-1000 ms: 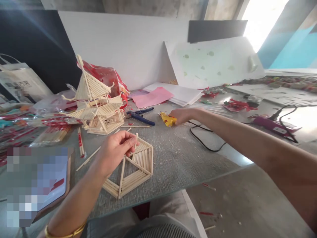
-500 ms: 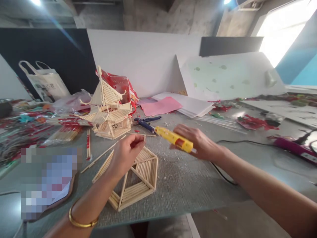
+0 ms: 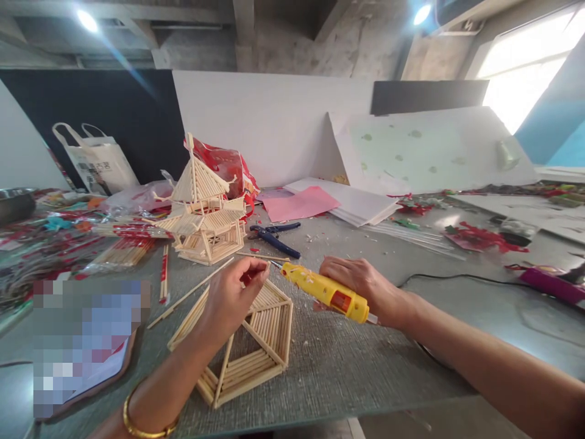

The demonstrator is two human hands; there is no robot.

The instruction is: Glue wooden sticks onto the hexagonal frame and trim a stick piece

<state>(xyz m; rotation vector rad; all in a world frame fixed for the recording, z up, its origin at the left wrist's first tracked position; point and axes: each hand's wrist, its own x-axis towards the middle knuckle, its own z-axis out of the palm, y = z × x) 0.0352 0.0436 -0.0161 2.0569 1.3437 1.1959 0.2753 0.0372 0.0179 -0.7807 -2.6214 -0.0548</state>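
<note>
Drawn closer over table (image 3: pixel 347 366), under lamps (image 3: pixel 86 21), right grip (image 3: pixel 354 277) clamps glue gun (image 3: pixel 320 288); left (image 3: pixel 237 286), stick (image 3: pixel 269 266)

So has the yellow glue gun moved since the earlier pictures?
Yes, judged against the pliers: from beside them, the glue gun in the right hand has come to their near side, close to the left hand.

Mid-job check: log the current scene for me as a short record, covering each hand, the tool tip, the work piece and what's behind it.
Left hand: pinching a short stick piece
Right hand: gripping the yellow glue gun
Nozzle: pointed at the left fingertips; contact unclear
Work piece: hexagonal stick frame, flat on the table, partly hidden by the left arm
Behind: stick pagoda model, upright; blue-handled pliers right of it
</note>
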